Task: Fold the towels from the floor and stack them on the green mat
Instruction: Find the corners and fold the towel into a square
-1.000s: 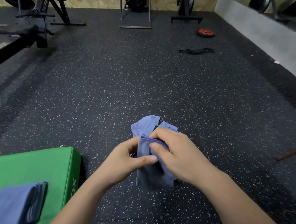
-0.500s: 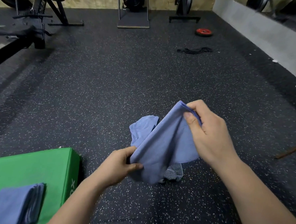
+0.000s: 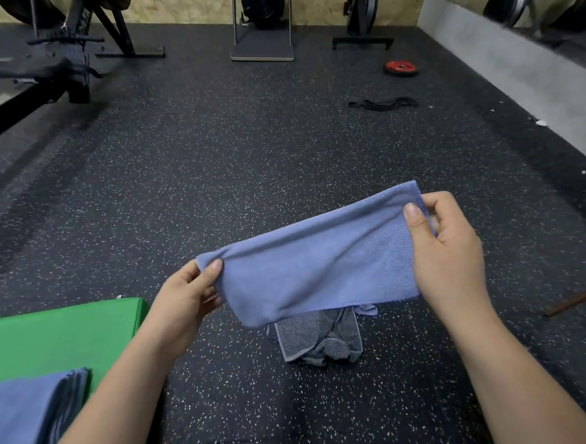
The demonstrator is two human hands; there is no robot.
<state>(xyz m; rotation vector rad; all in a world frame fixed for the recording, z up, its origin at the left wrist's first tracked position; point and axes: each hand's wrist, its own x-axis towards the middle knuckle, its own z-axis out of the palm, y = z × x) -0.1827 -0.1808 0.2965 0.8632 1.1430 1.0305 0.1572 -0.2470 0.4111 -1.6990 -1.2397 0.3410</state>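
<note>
1. Blue microfibre towel (image 3: pixel 315 268) is stretched wide between both hands, in the air above the floor, and its right end sits higher than its left.
2. The left hand (image 3: pixel 183 304) pinches the towel's left end, thumb on the near face and fingers curled behind.
3. The right hand (image 3: pixel 448 253) grips the right end the same way, thumb laid over the near face. The two hands are well apart, with the cloth taut along its upper edge.
4. Just below the held towel, a crumpled grey striped towel (image 3: pixel 321 336) lies on the black speckled rubber floor (image 3: pixel 213 178).
5. To the left lies the thick green mat (image 3: pixel 58 335), and a stack of folded blue towels (image 3: pixel 32 416) rests on its near part.
6. A thin brown stick (image 3: pixel 581 298) lies on the floor at the right edge.
7. Farther off are a black strap (image 3: pixel 384 103), a red weight plate (image 3: pixel 400 67) and black gym machines (image 3: pixel 52 65) near the far wall.
</note>
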